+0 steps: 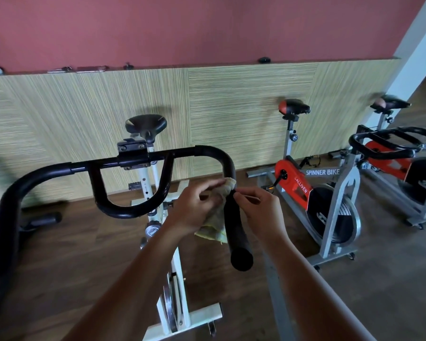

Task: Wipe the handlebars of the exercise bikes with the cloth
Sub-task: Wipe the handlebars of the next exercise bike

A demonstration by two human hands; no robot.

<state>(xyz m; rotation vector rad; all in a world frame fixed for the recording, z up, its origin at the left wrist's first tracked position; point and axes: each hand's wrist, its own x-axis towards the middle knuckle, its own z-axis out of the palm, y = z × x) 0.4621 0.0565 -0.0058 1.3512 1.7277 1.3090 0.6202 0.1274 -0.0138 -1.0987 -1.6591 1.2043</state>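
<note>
The black handlebar [138, 158] of a white exercise bike [175, 267] spans the middle of the view. Its right grip [236, 237] curves down toward me. A pale yellow cloth [217, 222] is wrapped around the left side of that grip. My left hand [194, 205] holds the cloth against the grip. Against the grip's right side rests my right hand [261, 207], fingers curled, pinching the cloth's top edge.
An orange and grey spinner bike [317, 183] stands to the right. Farther right is a third bike with a black handlebar [389, 141]. A striped panel wall [231, 107] runs behind, with small items on its ledge. The floor is dark wood.
</note>
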